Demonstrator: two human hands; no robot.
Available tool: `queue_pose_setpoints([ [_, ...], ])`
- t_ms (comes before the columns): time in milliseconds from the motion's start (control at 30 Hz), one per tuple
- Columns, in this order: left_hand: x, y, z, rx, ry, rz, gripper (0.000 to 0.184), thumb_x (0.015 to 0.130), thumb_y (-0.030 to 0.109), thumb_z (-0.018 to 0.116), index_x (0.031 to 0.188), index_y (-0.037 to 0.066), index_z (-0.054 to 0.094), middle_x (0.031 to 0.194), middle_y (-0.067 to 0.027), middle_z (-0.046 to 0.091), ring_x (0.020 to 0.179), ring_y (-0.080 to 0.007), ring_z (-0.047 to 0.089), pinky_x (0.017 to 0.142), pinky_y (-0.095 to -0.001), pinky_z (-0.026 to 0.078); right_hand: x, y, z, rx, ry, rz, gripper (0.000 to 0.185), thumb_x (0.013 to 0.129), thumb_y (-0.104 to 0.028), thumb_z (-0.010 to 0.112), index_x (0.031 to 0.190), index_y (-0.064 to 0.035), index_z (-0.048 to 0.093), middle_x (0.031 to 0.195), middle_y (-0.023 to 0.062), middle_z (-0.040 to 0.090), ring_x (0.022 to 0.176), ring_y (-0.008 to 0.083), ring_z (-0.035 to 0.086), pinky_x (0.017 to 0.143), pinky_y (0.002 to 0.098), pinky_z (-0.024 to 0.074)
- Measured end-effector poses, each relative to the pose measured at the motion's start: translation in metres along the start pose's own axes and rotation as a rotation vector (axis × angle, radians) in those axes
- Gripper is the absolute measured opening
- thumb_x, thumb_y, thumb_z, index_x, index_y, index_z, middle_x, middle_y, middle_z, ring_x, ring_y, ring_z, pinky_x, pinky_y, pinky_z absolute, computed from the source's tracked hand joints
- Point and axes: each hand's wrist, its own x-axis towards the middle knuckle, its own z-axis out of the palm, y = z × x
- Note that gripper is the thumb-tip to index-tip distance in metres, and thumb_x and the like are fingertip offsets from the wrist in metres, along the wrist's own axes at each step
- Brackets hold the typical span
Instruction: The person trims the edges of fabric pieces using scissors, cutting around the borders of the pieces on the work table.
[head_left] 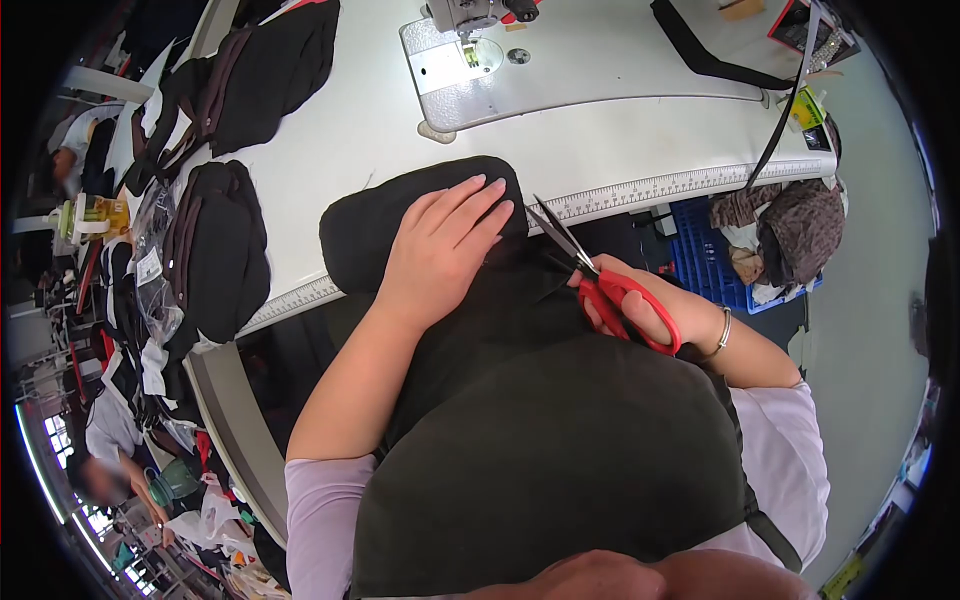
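My left hand (445, 235) lies flat on a black padded fabric piece (365, 225) with rounded corners, at the front edge of the sewing table. Its fingers are stretched out and slightly apart; the thumb is hidden. My right hand (640, 300) grips red-handled scissors (585, 262), fingers through the loops. The blades are parted a little and point up and left, close to the right end of the black piece. Dark fabric of the apron (540, 450) lies just below both hands.
A sewing machine (470, 55) stands beyond the hands. A measuring tape (650, 190) runs along the table edge. Black fabric pieces (225, 250) lie at left, a black strip (700, 55) at upper right. A blue crate (700, 250) holds cloth (800, 230). Another person (110, 440) is far left.
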Motion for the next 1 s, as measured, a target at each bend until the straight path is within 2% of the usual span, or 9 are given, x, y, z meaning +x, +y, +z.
queue_pose_setpoints([
  [233,0.000,-0.003,-0.001,-0.139,0.048,-0.052,0.032,0.083,0.007,0.074,0.115,0.006,0.071,0.129,-0.0060,0.067,0.124,-0.0251,0.061,0.100,-0.0410,0.049,0.009,-0.005,0.002,-0.023,-0.007,-0.009,0.067,0.103,-0.057,0.041,0.136,0.0016,0.042,0.089,0.0056,0.059,0.070,0.0131,0.057,0.069,0.0267,0.0479],
  [300,0.000,0.003,-0.002,-0.135,0.037,-0.056,0.034,0.082,0.002,0.074,0.115,0.004,0.071,0.128,-0.0102,0.068,0.124,-0.0294,0.062,0.098,-0.0425,0.051,0.013,-0.018,0.006,-0.086,0.044,0.113,0.092,0.092,-0.078,0.044,0.138,0.0013,0.039,0.094,0.0057,0.058,0.076,0.0128,0.058,0.069,0.0258,0.0482],
  [500,-0.004,0.011,0.006,-0.102,0.072,-0.061,0.037,0.081,0.003,0.074,0.118,0.003,0.070,0.130,-0.0126,0.067,0.126,-0.0303,0.061,0.099,-0.0430,0.050,0.020,-0.013,0.009,-0.263,0.110,0.093,0.088,0.093,-0.077,0.043,0.135,0.0000,0.040,0.087,0.0054,0.057,0.069,0.0146,0.061,0.064,0.0271,0.0497],
  [700,-0.005,0.011,0.009,-0.094,0.089,-0.074,0.039,0.081,0.004,0.075,0.119,0.004,0.070,0.131,-0.0123,0.067,0.126,-0.0297,0.061,0.099,-0.0430,0.050,0.021,-0.016,0.011,-0.388,0.141,0.113,0.090,0.093,-0.078,0.042,0.135,0.0005,0.040,0.082,0.0058,0.058,0.068,0.0172,0.061,0.066,0.0296,0.0498],
  [933,-0.005,0.012,0.010,-0.079,0.086,-0.083,0.039,0.080,0.005,0.076,0.119,0.004,0.070,0.131,-0.0118,0.066,0.126,-0.0293,0.061,0.098,-0.0423,0.050,0.018,-0.012,0.013,-0.502,0.175,0.085,0.088,0.093,-0.077,0.043,0.135,0.0005,0.040,0.082,0.0075,0.060,0.073,0.0218,0.063,0.071,0.0333,0.0497],
  [1000,-0.005,0.012,0.009,-0.060,0.079,-0.085,0.036,0.083,0.011,0.075,0.118,0.007,0.070,0.132,-0.0094,0.066,0.127,-0.0271,0.060,0.100,-0.0420,0.049,0.018,-0.011,0.012,-0.543,0.165,0.105,0.086,0.094,-0.076,0.045,0.135,0.0002,0.040,0.083,0.0086,0.061,0.075,0.0246,0.063,0.074,0.0350,0.0498],
])
